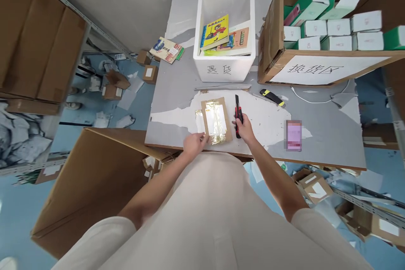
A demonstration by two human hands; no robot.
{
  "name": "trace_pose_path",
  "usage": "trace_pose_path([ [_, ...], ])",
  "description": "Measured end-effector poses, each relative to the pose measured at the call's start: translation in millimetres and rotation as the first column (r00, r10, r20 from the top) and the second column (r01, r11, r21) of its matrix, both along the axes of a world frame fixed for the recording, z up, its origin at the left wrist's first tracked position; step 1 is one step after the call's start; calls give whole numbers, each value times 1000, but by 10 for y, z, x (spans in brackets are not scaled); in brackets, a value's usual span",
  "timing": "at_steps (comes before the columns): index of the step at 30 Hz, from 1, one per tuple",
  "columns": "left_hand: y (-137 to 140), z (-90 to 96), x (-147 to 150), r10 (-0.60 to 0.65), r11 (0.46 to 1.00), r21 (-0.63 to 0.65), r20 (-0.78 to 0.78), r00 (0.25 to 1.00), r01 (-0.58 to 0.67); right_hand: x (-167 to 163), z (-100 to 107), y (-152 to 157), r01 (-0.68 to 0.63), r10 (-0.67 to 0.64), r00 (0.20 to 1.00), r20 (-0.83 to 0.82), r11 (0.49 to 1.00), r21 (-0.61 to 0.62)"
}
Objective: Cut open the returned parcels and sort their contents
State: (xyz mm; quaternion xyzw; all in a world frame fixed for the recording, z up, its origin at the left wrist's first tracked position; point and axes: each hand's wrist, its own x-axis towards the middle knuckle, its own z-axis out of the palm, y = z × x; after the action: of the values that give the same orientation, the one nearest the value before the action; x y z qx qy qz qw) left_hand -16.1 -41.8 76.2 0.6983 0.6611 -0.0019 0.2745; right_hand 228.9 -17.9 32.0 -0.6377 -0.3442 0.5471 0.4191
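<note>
A flat cardboard package with a white label and shiny clear tape lies on the table in front of me. At its lower left corner, my left hand has its thumb and fingers closed on the edge. My right hand grips a red and black box cutter just to the right of the package, its tip pointing away from me. Beyond it rests a yellow and black box cutter. A pale slip partly shows under the package's left side.
A white foam box with books stands at the back. Right of it is a large carton of green-and-white boxes. A phone lies at right, books at the left edge. A big open carton stands left.
</note>
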Motion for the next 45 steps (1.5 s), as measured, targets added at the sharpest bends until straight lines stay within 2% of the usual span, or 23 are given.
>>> trace_pose_path([
  [2, 336, 27, -8, 8, 996, 89, -25, 1000, -6, 35, 69, -292, 68, -69, 998, -6, 995, -73],
  [4, 726, 4, 9, -49, 974, 221, 24, 999, 43, 4, 105, -599, 105, -115, 992, -49, 979, -175],
  [5, 910, -24, 27, -100, 967, 239, 54, 994, 84, -39, 109, -734, 113, -138, 986, -98, 967, -230],
  [8, 1293, -121, 86, -241, 964, 150, 124, 963, 222, -236, 82, -987, 102, -223, 927, -301, 924, -368],
  [10, 1363, -153, 96, -245, 967, 94, 119, 962, 235, -361, 51, -993, 130, -291, 873, -391, 912, -389],
  [12, 1297, -142, 59, -141, 987, 83, 60, 988, 136, -420, 19, -873, 220, -351, 847, -400, 915, -338],
  [15, 1028, -91, -60, 114, 993, 45, -58, 992, -111, -344, -30, -540, 338, -378, 863, -335, 925, -171],
  [18, 710, -84, -164, 260, 963, -37, -125, 957, -267, -118, -52, -225, 289, -283, 924, -257, 957, -17],
  [20, 564, -121, -185, 287, 958, 49, -80, 955, -284, 63, -23, -142, 181, -174, 973, -152, 983, 32],
  [22, 512, -172, -171, 193, 956, 224, 7, 981, -190, 228, 47, -189, 64, -64, 998, 10, 998, 18],
  [24, 546, -214, -141, -30, 941, 337, 38, 999, 16, 347, 144, -326, -43, 50, 989, 142, 998, -54],
  [26, 623, -238, -111, -254, 913, 333, 13, 967, 235, 404, 239, -481, -119, 142, 973, 185, 984, -130],
  [28, 691, -248, -89, -366, 891, 279, -22, 930, 357, 406, 308, -600, -167, 195, 967, 161, 971, -172],
  [31, 726, -260, -72, -378, 893, 240, -56, 924, 380, 367, 360, -685, -186, 209, 972, 110, 964, -189],
  [35, 698, -295, -77, -359, 891, 281, -48, 932, 357, 359, 401, -717, -210, 230, 970, 81, 957, -200],
  [39, 695, -327, -91, -352, 883, 319, -37, 935, 344, 371, 437, -703, -242, 278, 948, 154, 946, -214],
  [45, 712, -328, -73, -311, 905, 291, -48, 949, 311, 383, 561, -557, -330, 398, 871, 288, 908, -257],
])
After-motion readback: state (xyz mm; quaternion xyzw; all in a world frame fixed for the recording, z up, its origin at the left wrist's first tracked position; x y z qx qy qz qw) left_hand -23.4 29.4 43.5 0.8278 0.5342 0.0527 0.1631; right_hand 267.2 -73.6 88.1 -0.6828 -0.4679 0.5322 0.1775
